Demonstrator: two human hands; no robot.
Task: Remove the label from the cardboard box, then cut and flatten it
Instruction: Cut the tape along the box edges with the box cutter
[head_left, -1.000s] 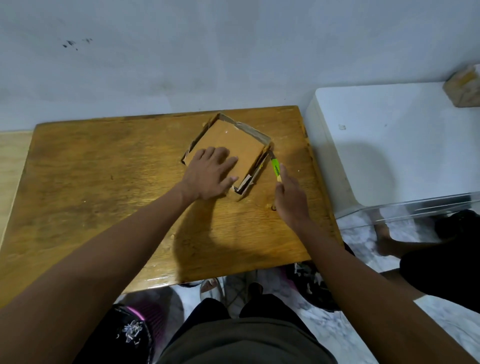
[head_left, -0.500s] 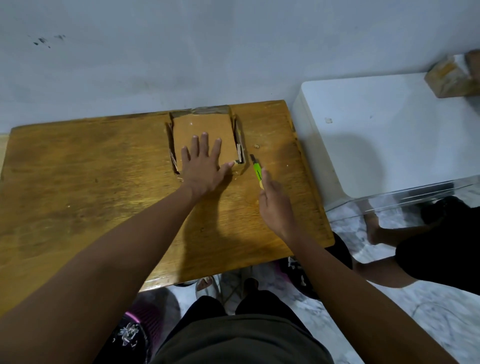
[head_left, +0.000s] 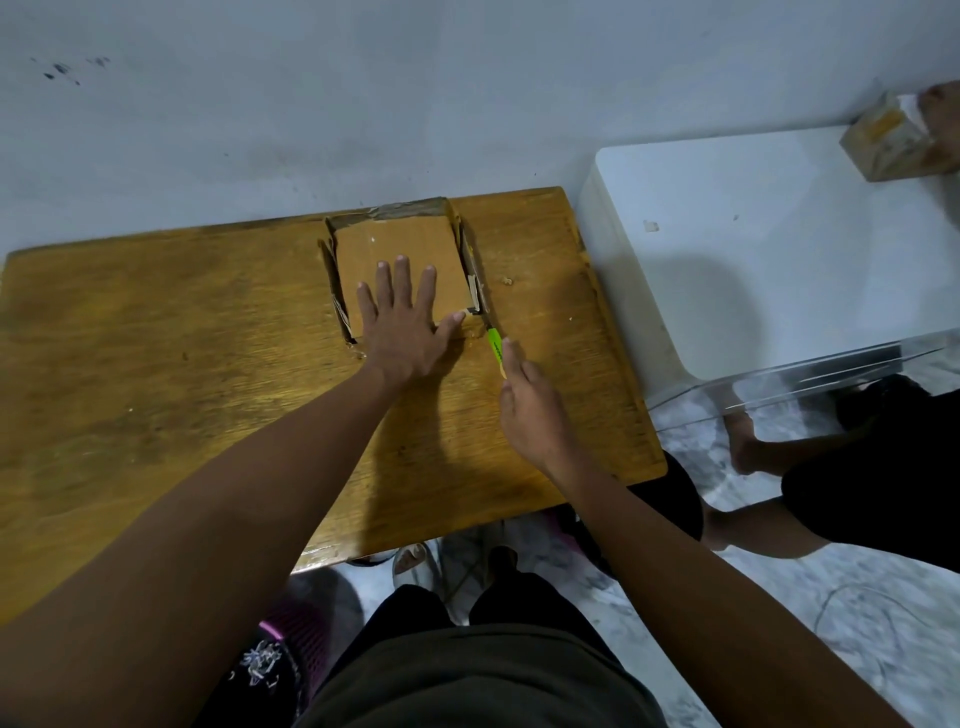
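A shallow brown cardboard box (head_left: 400, 244) lies open side up on the wooden table (head_left: 156, 338), near the far edge by the wall. My left hand (head_left: 402, 327) presses flat on its floor at the near edge, fingers spread. A green utility knife (head_left: 495, 349) is gripped in my right hand (head_left: 532, 408). The knife's tip sits at the box's near right corner, beside its low right wall. No label shows on the visible cardboard.
A white cabinet top (head_left: 779, 249) stands right of the table, with a small cardboard box (head_left: 888, 137) at its far corner. Another person's legs (head_left: 831, 467) are on the floor to the right. Small scraps (head_left: 506, 281) lie on the table by the box.
The box has been turned from a diagonal to square with the table and sits nearer the wall. My right hand has brought the knife tip to its near right corner.
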